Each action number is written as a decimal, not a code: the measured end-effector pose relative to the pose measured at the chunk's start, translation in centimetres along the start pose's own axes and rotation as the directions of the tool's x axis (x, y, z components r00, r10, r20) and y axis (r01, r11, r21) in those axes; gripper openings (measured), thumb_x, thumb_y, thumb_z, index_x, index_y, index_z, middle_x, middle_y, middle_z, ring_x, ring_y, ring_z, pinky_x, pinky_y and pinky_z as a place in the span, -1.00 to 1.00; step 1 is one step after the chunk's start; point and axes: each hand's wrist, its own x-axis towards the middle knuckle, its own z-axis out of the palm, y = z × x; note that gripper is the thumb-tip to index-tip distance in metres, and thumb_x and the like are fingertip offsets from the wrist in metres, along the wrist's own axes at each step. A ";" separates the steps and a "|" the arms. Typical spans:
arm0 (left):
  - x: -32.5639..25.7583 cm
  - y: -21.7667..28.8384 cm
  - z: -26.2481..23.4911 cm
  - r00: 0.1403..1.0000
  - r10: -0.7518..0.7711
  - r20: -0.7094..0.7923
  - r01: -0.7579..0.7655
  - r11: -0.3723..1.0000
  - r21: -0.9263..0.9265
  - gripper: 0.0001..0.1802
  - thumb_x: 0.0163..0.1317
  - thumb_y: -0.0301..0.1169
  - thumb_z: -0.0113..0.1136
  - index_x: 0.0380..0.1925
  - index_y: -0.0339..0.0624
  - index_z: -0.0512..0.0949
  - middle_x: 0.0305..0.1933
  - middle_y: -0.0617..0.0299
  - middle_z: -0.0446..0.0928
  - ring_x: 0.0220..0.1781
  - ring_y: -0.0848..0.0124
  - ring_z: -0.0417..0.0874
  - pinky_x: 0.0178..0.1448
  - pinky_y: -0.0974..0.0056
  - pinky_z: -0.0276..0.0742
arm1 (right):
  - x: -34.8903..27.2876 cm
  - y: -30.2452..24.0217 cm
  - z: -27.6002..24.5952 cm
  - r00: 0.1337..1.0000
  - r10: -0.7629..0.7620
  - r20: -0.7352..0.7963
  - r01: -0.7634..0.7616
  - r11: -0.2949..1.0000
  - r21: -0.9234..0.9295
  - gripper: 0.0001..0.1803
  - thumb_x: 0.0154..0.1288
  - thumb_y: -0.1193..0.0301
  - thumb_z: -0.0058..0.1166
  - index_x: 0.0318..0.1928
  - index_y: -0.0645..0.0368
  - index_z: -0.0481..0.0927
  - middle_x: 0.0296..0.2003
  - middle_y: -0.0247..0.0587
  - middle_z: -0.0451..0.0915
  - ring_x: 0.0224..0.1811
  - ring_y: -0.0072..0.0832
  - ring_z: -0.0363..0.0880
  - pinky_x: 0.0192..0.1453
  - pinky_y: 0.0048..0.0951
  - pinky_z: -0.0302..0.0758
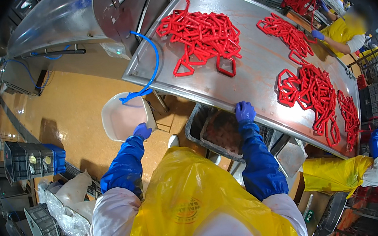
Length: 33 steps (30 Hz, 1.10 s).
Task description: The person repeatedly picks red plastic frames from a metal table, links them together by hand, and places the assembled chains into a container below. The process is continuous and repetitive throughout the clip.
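Two gloved hands work apart: your left hand [142, 131] grips the white tub's [121, 118] rim, holding it clear of the steel table [249, 71]; your right hand [244, 110] curls over the table's near edge, probably for balance, above a grey crate [198, 119].

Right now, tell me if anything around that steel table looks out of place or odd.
The red plastic links lie in tangled heaps on the steel table, not in order. A blue hose hangs loose off the table's edge over the white tub that the left hand holds. The right hand grips the table's rim.
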 end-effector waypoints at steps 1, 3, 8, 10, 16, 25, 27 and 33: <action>0.8 0.4 -1.5 0.994 0.010 0.109 -0.008 1.000 -0.014 -0.39 0.25 0.04 0.15 0.01 -0.31 0.55 0.07 -0.20 0.60 0.13 -0.09 0.61 0.23 -0.05 0.52 | 0.0 0.1 0.0 1.000 0.006 0.003 -0.006 1.000 0.011 -0.71 0.33 0.05 0.08 -0.16 -0.08 0.66 -0.14 -0.10 0.61 -0.07 0.02 0.59 -0.04 0.14 0.47; 1.9 1.3 -4.0 0.981 0.065 0.182 -0.066 0.998 0.001 -0.33 0.27 0.13 0.11 0.02 -0.31 0.57 0.03 -0.19 0.64 0.09 -0.09 0.65 0.22 -0.04 0.53 | 0.0 0.1 0.0 1.000 0.013 0.011 -0.014 0.999 0.042 -0.71 0.34 0.05 0.07 -0.16 -0.08 0.66 -0.13 -0.10 0.61 -0.05 0.01 0.58 -0.02 0.14 0.46; 2.1 7.3 -9.1 0.974 0.224 -0.029 -0.225 0.951 -0.214 -0.46 0.34 -0.01 0.16 0.00 -0.31 0.58 -0.05 -0.15 0.66 -0.01 -0.03 0.70 0.13 0.04 0.58 | -0.3 0.2 -0.5 1.000 0.007 -0.001 -0.007 0.999 0.053 -0.72 0.36 0.08 0.05 -0.16 -0.06 0.66 -0.13 -0.11 0.60 -0.05 0.00 0.57 -0.01 0.13 0.44; 1.0 10.7 -10.6 0.958 0.281 -0.055 -0.284 0.900 -0.332 -0.51 0.36 -0.05 0.18 -0.01 -0.29 0.59 -0.09 -0.12 0.68 -0.05 0.01 0.72 0.09 0.08 0.60 | -0.4 0.2 -0.7 1.000 0.004 0.005 -0.004 0.998 0.059 -0.72 0.37 0.09 0.04 -0.16 -0.05 0.66 -0.14 -0.11 0.60 -0.05 -0.01 0.57 -0.01 0.13 0.44; -2.2 18.4 -9.9 0.905 0.424 0.030 -0.372 0.825 -0.425 -0.56 0.37 -0.07 0.19 -0.02 -0.24 0.61 -0.12 -0.05 0.69 -0.09 0.09 0.74 0.05 0.11 0.62 | -0.4 0.6 -0.6 1.000 -0.011 -0.009 0.012 0.997 0.074 -0.76 0.35 0.11 0.08 -0.19 -0.06 0.66 -0.16 -0.15 0.62 -0.08 -0.07 0.59 -0.01 0.10 0.44; -3.1 20.5 -7.8 0.850 0.512 0.125 -0.388 0.767 -0.511 -0.53 0.37 -0.05 0.21 -0.03 -0.27 0.61 -0.11 -0.05 0.70 -0.08 0.09 0.74 0.03 0.14 0.61 | -0.6 0.3 -1.1 1.000 0.008 -0.011 -0.007 0.994 0.108 -0.78 0.35 0.12 0.09 -0.18 -0.09 0.67 -0.16 -0.20 0.61 -0.05 -0.09 0.57 0.01 0.08 0.41; -3.2 20.9 -8.5 0.853 0.505 0.130 -0.376 0.768 -0.518 -0.53 0.38 -0.05 0.20 -0.03 -0.27 0.61 -0.11 -0.06 0.70 -0.09 0.08 0.74 0.03 0.13 0.61 | -0.6 0.3 -1.4 1.000 0.013 -0.014 -0.012 0.994 0.111 -0.79 0.35 0.13 0.10 -0.18 -0.08 0.66 -0.17 -0.20 0.61 -0.05 -0.09 0.57 0.01 0.08 0.40; -3.6 22.6 -12.7 0.829 0.533 0.167 -0.445 0.811 -0.380 -0.57 0.42 -0.14 0.18 0.08 -0.26 0.56 -0.06 -0.07 0.68 0.01 0.12 0.72 0.12 0.13 0.60 | -0.5 0.5 -1.3 1.000 0.005 -0.016 -0.003 0.995 0.102 -0.78 0.35 0.14 0.10 -0.16 -0.07 0.65 -0.15 -0.17 0.61 -0.06 -0.06 0.56 0.00 0.08 0.39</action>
